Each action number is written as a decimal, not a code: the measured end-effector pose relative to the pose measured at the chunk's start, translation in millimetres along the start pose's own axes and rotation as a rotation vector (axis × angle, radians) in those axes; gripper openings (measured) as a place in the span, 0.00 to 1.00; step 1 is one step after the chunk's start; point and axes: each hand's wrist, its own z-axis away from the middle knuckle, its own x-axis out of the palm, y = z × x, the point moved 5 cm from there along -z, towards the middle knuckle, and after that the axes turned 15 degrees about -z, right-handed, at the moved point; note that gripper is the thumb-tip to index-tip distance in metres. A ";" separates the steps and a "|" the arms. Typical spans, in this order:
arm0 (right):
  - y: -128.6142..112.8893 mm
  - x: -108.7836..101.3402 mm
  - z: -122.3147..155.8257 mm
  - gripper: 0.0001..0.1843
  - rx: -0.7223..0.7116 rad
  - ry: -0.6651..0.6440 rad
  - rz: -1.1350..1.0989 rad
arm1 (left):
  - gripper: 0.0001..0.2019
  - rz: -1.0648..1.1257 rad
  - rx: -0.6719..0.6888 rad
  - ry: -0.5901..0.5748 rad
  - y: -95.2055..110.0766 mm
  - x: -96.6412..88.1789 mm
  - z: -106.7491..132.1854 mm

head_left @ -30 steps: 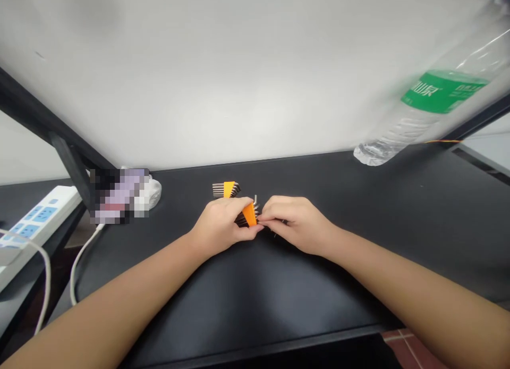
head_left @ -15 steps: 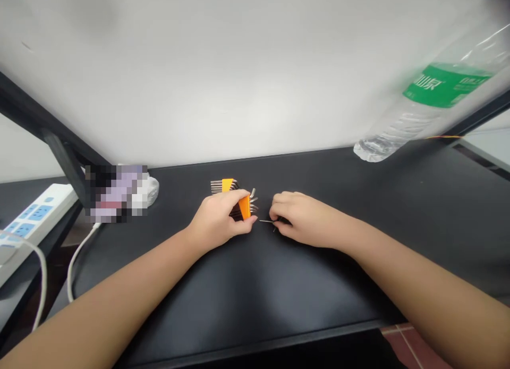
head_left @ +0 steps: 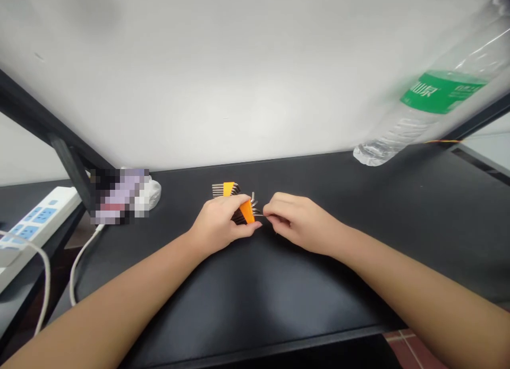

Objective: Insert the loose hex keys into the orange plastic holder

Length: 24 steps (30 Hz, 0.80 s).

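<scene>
My left hand [head_left: 221,225] was closed around a folding hex key set with an orange holder [head_left: 247,212], gripping it low over the table [head_left: 255,300] at about 12 o'clock, its steel keys fanned toward 3 o'clock. My right hand [head_left: 303,224] was curled, with its fingertips [head_left: 271,214] pinched at a thin steel key [head_left: 258,213] sticking out of the holder's end. My hands almost touched, with that key between them. As I judged it, the step in hand was working that single key at the holder, and the moment called for a firm left grip and small, careful movements of my right fingers.

A second hex key set [head_left: 228,189], also with an orange holder, lay on the table just beyond my left hand. The dark table top gave me open room toward 3 o'clock and down to its near edge at 6 o'clock. A tilted plastic water bottle [head_left: 422,100] with a green label stood out at 1 o'clock, its base near the far edge. At 10 o'clock, a white power strip [head_left: 40,220] sat beyond the left edge, and at 11 o'clock a pixelated object [head_left: 119,196] blocked my view.
</scene>
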 end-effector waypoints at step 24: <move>-7.4 -1.1 11.1 0.15 0.020 -0.106 0.214 | 0.23 -0.091 0.086 0.024 7.5 -0.3 -1.8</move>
